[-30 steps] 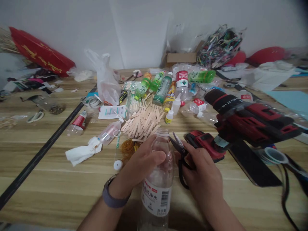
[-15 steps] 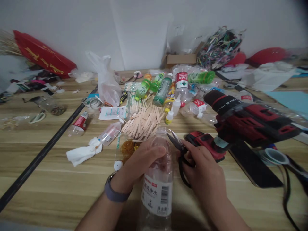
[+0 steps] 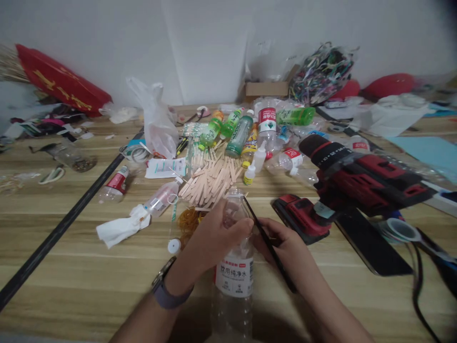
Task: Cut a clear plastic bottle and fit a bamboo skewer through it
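And there was the left hand (image 3: 216, 233), curled snugly round the upper part of the clear bottle (image 3: 233, 281), thumb across the front, most other fingers hard to make out, the bottle upright just this side of the wooden sticks (image 3: 212, 180), its base lost at the lower edge! The right hand (image 3: 287, 245) had its fingers closed on the dark scissors (image 3: 266, 237), so edge-on you couldn't tell how far the blades parted, nor whether their tips touched the bottle's neck, while the drill (image 3: 367, 174) hid part of the phone (image 3: 373, 245)
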Demonstrator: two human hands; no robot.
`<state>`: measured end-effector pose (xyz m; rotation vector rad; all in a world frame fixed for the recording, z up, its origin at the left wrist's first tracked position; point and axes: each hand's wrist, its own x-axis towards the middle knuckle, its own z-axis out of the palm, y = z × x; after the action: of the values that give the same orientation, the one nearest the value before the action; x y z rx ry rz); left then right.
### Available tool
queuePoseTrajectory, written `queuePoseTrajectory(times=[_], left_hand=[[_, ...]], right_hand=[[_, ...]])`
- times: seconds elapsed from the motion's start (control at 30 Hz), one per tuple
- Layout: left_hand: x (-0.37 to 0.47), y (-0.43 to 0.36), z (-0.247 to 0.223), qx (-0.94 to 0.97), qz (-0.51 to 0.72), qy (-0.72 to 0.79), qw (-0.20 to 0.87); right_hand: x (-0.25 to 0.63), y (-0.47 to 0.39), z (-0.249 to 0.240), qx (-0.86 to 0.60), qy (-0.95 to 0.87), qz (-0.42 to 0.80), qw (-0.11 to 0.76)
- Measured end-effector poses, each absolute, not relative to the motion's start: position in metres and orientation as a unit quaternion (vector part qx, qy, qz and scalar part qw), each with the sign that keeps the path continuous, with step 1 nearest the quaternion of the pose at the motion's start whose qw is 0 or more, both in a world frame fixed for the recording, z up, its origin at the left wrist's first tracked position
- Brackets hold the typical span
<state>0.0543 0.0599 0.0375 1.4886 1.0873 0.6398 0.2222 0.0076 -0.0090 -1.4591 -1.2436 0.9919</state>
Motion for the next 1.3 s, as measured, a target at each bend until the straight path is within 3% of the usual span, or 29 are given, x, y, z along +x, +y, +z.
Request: queuePoseTrajectory(times=[0.17,0.3,0.47,0.63,0.8,1.0,1.3], left_hand=[[0.052,0.058,0.033,0.626,0.253,0.46,0.576],[0.051,0.056,0.031,0.627,0.247,0.5,0.544],[0.046,0.06,0.034,0.646,0.246,0.467,0.552],[0.045,0.057,0.039,0.602,0.286,0.453,0.593],[0.053,0.04,0.039,0.59,0.33,0.509,0.533],[0.057,0.026,0.038,0.588,0.36,0.527,0.497],[0.052,0.032,0.05,0.651,0.309,0.56,0.41]], right_hand=[[0.226,0.007,-0.011,-0.652,-0.51,0.294,0.478],[0.227,0.007,-0.014,-0.602,-0.506,0.408,0.464],[0.228,0.004,-0.006,-0.608,-0.505,0.422,0.444],[0.216,-0.004,0.001,-0.636,-0.549,0.314,0.443],[0.205,-0.015,-0.001,-0.632,-0.586,0.239,0.448],[0.202,-0.023,0.004,-0.619,-0.565,0.296,0.458],[0.197,-0.026,-0.005,-0.556,-0.486,0.501,0.451]])
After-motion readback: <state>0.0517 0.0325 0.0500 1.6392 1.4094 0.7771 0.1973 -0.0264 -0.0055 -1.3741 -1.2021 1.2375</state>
